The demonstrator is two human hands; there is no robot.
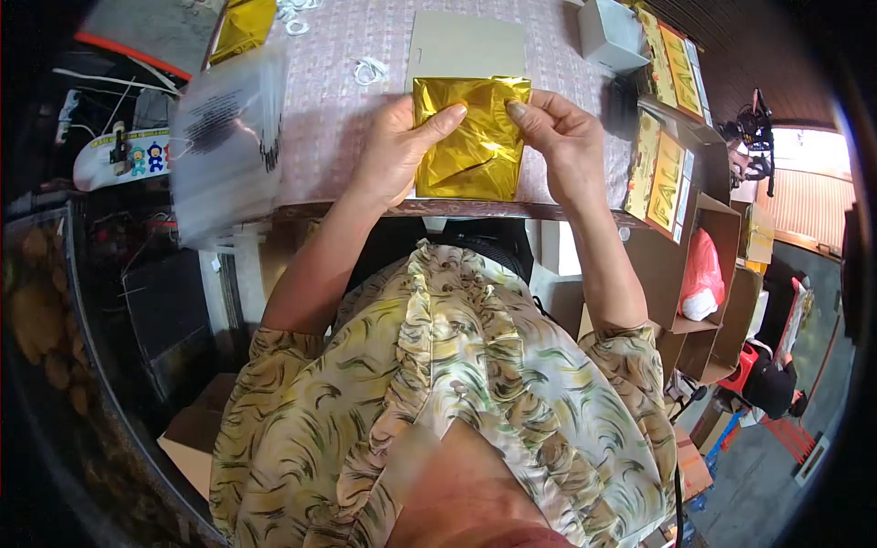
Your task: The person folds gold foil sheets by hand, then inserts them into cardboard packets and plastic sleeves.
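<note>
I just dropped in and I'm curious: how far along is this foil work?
Partway, I'd guess. The gold foil piece already looks shaped into a near-rectangle. In hand: the left hand and right hand pinch its upper sides. Possibly left: the second gold foil at the table's far left and the small white cord coil, both untouched. Whether they belong, I can't tell.

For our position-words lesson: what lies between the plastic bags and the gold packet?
The left hand, gripping the gold packet, and tablecloth between it and the plastic bags, in the head view.
</note>
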